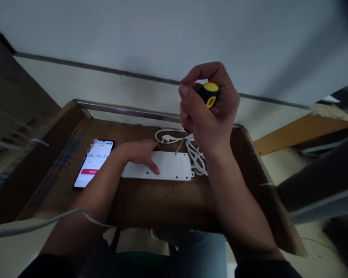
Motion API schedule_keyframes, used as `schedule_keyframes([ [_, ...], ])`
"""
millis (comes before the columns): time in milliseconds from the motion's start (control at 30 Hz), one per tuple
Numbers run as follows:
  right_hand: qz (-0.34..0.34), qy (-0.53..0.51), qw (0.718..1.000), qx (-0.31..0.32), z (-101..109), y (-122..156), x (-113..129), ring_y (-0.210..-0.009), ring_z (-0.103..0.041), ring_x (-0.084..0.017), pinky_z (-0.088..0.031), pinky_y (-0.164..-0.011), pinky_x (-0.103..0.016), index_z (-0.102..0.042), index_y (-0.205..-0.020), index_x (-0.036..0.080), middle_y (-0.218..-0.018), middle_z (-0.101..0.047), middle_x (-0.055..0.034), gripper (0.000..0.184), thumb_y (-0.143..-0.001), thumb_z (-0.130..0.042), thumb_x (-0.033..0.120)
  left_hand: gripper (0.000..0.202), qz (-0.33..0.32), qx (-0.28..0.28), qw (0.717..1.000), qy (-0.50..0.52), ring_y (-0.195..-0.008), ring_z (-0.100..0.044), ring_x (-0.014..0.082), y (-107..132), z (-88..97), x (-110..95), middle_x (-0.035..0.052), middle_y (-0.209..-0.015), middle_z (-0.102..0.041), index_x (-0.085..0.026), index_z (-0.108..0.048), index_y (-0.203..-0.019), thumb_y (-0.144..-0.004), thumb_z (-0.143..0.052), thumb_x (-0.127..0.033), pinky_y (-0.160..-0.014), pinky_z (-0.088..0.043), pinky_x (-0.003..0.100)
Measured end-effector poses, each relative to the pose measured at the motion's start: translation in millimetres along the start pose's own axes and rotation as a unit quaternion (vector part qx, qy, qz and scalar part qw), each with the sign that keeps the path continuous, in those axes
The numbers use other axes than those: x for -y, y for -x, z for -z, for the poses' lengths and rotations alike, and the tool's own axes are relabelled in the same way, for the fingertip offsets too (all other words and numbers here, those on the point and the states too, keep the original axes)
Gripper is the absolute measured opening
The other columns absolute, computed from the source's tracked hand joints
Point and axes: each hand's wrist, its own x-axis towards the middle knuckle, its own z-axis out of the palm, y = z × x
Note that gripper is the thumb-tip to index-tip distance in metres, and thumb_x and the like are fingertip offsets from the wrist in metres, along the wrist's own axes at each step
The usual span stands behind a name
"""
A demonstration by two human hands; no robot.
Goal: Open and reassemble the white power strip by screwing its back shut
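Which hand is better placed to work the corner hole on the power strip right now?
Right, probably: the right hand grips the yellow-and-black screwdriver, its shaft reaching that corner hole of the white power strip. The left hand rests on the strip, holding no tool.

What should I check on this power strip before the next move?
1. Screwdriver held in right hand: ok.
2. Screwdriver shaft tip seated in the corner screw hole: cannot tell.
3. Left hand resting on the white power strip: ok.
4. White cable lying beyond the strip's far edge: ok.
5. Two small bits on the cardboard: cannot tell what they are.
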Motion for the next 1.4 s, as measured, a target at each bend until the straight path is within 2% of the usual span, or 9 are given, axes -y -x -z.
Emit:
schedule_keyframes([
  [133,0.04,0.101,0.984,-0.142,-12,9,-4,-0.063,-0.048,-0.012,-0.045,-0.062,-0.027,-0.061,-0.1,0.028,-0.066,-0.047,0.0047,0.009,-0.098,-0.066,0.036,0.087,0.003,-0.004,1.0,0.011,-0.121,-0.065,0.0354,1,-0.6,2,0.0138,-0.139,-0.068,-0.019,-0.066,-0.129,-0.057,-0.087,-0.063,-0.099,-0.051,0.037],
  [267,0.061,0.137,0.969,-0.196,-20,11,-6,-0.084,-0.063,-0.017,-0.053,-0.082,-0.033,-0.061,-0.102,0.027,-0.075,-0.056,0.0008,0.008,-0.1,-0.062,0.035,0.083,0.002,-0.007,1.0,0.03,-0.122,-0.065,0.0348,1,-1.4,1,0.0132,-0.137,-0.068,-0.018,-0.067,-0.125,-0.058,-0.086,-0.063,-0.097,-0.05,0.036],
  [567,-0.015,0.105,0.972,-0.208,-26,10,8,-0.078,-0.053,-0.014,-0.046,-0.068,-0.028,-0.056,-0.1,0.029,-0.078,-0.052,0.0018,0.02,-0.097,-0.068,0.044,0.09,0.012,-0.001,1.0,0.01,-0.132,-0.059,0.0369,1,-3.9,-3,0.0149,-0.148,-0.062,-0.019,-0.062,-0.136,-0.063,-0.082,-0.068,-0.108,-0.048,0.041],
  [700,-0.062,0.024,0.988,-0.137,-9,-3,14,-0.05,-0.034,-0.01,-0.025,-0.046,-0.029,-0.056,-0.078,0.024,-0.063,-0.043,0.005,0.028,-0.089,-0.075,0.041,0.097,0.016,-0.002,1.0,-0.006,-0.134,-0.059,0.0401,-3,-7.0,-8,0.0172,-0.151,-0.06,-0.017,-0.061,-0.139,-0.063,-0.081,-0.073,-0.11,-0.048,0.043],
  [800,-0.063,-0.08,0.995,-0.013,14,-13,11,-0.059,-0.053,-0.01,-0.043,-0.056,-0.029,-0.066,-0.068,0.021,-0.077,-0.062,-0.0007,0.016,-0.083,-0.068,0.024,0.099,0.006,-0.001,1.0,-0.006,-0.135,-0.058,0.0394,-6,-8.1,-8,0.0171,-0.152,-0.059,-0.017,-0.061,-0.141,-0.063,-0.079,-0.075,-0.11,-0.049,0.041],
  [900,-0.061,-0.155,0.985,0.044,28,-16,7,-0.078,-0.069,-0.012,-0.056,-0.067,-0.025,-0.063,-0.061,0.02,-0.094,-0.07,-0.0016,0.02,-0.078,-0.073,0.027,0.098,-0.007,0.003,1.0,0.0,-0.134,-0.059,0.0367,-7,-8.1,-6,0.0159,-0.153,-0.059,-0.018,-0.06,-0.144,-0.065,-0.08,-0.073,-0.109,-0.05,0.039],
  [1000,-0.091,-0.195,0.975,0.055,28,-13,9,-0.039,-0.046,-0.006,-0.03,-0.031,-0.021,-0.035,-0.054,0.02,-0.063,-0.056,0.004,0.05,-0.076,-0.074,0.043,0.094,-0.009,-0.001,1.0,0.009,-0.131,-0.06,0.0345,-8,-7.9,-5,0.0142,-0.151,-0.061,-0.019,-0.061,-0.141,-0.065,-0.082,-0.069,-0.108,-0.05,0.038],
  [1100,-0.137,-0.183,0.972,0.059,22,-11,12,-0.03,-0.006,-0.003,0.003,-0.029,-0.022,-0.022,-0.059,0.02,-0.044,-0.019,0.0097,0.063,-0.077,-0.077,0.047,0.091,0.012,-0.011,1.0,0.014,-0.129,-0.062,0.0338,-8,-7.9,-5,0.0136,-0.149,-0.063,-0.019,-0.062,-0.139,-0.064,-0.084,-0.069,-0.107,-0.051,0.038],
  [1400,-0.021,-0.067,0.987,-0.147,-8,-1,9,-0.036,-0.019,-0.004,-0.007,-0.034,-0.025,-0.04,-0.063,0.023,-0.05,-0.031,0.0082,0.038,-0.092,-0.064,0.029,0.073,0.034,-0.053,0.998,0.019,-0.118,-0.066,0.0326,-5,-6.9,-18,0.0142,-0.135,-0.069,-0.017,-0.068,-0.123,-0.07,-0.083,-0.066,-0.095,-0.052,0.036],
])
